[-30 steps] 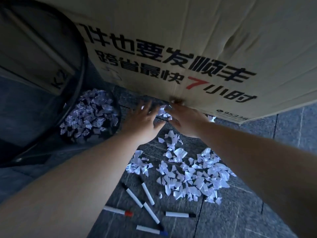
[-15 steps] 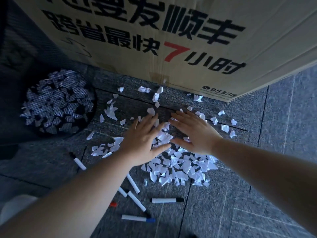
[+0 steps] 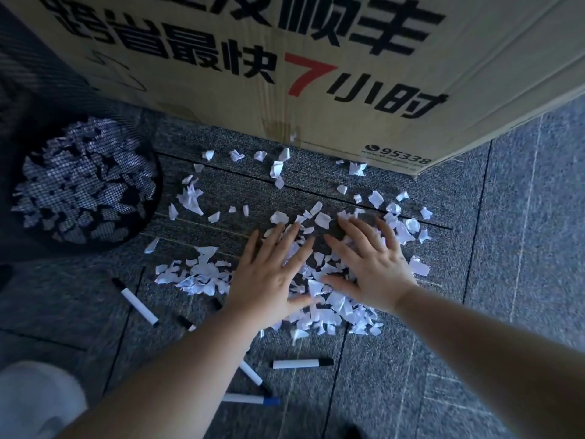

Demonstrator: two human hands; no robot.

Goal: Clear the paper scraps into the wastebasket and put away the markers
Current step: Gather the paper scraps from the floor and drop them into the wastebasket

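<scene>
While both hands lay flat on the carpet, things stood so, left to right:

Wastebasket: dark mesh, at the far left on the floor, white scraps showing through its wall.

Markers: one black-capped marker lay left of the pile; another black-capped marker and a blue-capped marker lay nearer the person, well apart from the basket. Others were partly hidden under the left forearm.

Paper scraps: white torn bits, heaped under and between the hands, with strays scattered up toward the box.

Left hand: palm down, fingers spread wide, pressing on the pile and gripping nothing.

Right hand: palm down just beside it, fingers splayed, likewise resting on scraps.

Cardboard box: large, printed in black and red, standing on the carpet behind the scraps.
</scene>
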